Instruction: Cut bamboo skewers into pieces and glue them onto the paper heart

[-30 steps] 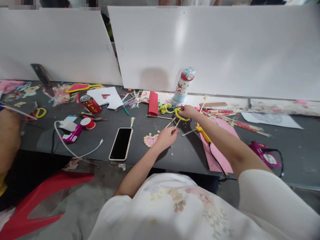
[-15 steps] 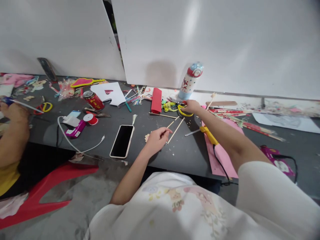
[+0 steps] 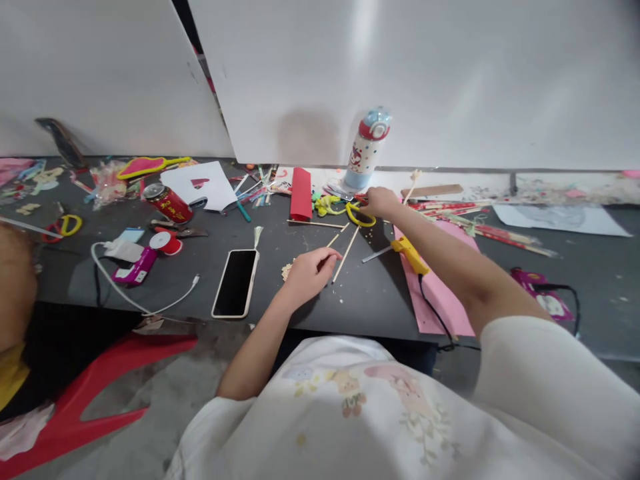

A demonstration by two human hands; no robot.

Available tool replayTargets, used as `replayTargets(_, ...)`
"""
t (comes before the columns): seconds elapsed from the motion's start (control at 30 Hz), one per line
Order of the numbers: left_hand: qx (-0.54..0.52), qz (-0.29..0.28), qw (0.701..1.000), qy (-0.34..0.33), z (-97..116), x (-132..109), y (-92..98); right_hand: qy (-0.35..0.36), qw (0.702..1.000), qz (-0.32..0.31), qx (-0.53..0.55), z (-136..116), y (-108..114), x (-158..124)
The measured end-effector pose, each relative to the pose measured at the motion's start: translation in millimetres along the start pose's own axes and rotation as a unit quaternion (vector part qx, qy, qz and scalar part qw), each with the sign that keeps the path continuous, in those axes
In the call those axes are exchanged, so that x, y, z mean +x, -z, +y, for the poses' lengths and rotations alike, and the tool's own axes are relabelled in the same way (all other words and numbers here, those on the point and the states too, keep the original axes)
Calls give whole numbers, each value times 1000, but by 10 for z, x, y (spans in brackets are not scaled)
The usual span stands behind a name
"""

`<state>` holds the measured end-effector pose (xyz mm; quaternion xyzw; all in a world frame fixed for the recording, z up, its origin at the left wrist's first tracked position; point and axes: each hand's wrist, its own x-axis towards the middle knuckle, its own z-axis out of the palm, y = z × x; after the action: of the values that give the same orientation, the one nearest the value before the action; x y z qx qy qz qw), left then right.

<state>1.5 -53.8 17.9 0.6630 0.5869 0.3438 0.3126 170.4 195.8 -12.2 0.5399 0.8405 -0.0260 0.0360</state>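
Observation:
My left hand (image 3: pixel 310 275) is closed, thumb and fingers pinched together, over the near middle of the grey table. A thin wooden stick (image 3: pixel 338 235) runs out from under its fingers, its lower end hidden by them. Just right of the fingertips lies another wooden stick (image 3: pixel 346 255). Small pale wooden pieces (image 3: pixel 287 269) are heaped beside the left hand, partly covered by it. Farther back, my right hand (image 3: pixel 380 203) has its fingers curled at the red and yellow handles of a pair of scissors (image 3: pixel 361 216); the fingertips are partly hidden.
A bottle (image 3: pixel 364 150) stands behind my right hand. Pink paper (image 3: pixel 440 303) bears a yellow glue gun (image 3: pixel 411 255) under my right forearm. A phone (image 3: pixel 235 283), a red can (image 3: pixel 169 203) and a thread spool (image 3: pixel 166 243) lie left. Another person's arm (image 3: pixel 15 287) shows at the far left.
The view has shifted, so the table things appear farther left and slightly higher. My right hand has edged a little rightward at the scissors. My left hand keeps its pinch beside the sticks.

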Motion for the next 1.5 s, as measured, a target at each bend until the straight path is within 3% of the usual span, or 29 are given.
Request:
replayTargets(0.2, 163, -34, 985, -38, 137, 189, -104, -26, 997, 58, 39, 147, 85, -357)
replayTargets(0.47, 363, -84, 926, -63, 286, 532, -398, -20, 983, 93, 157, 272, -63, -929)
replayTargets(0.63, 400, -58, 914, -30, 154, 701, -514, -4, 977, 85, 197, 312, -109, -1076)
replayTargets(0.87, 422, -23, 906, -14, -36, 688, -592, 66, 974, 104, 189, 248, -205, -1066)
replayTargets(1.23, 404, -10, 915, 2, -45, 695, -656, 131, 979, 122, 95, 164, -334, -1162)
replayTargets(1.5, 411, -11, 912, -11, -67, 690, -688, 130, 983, 121, 53, 119, -398, -1141)
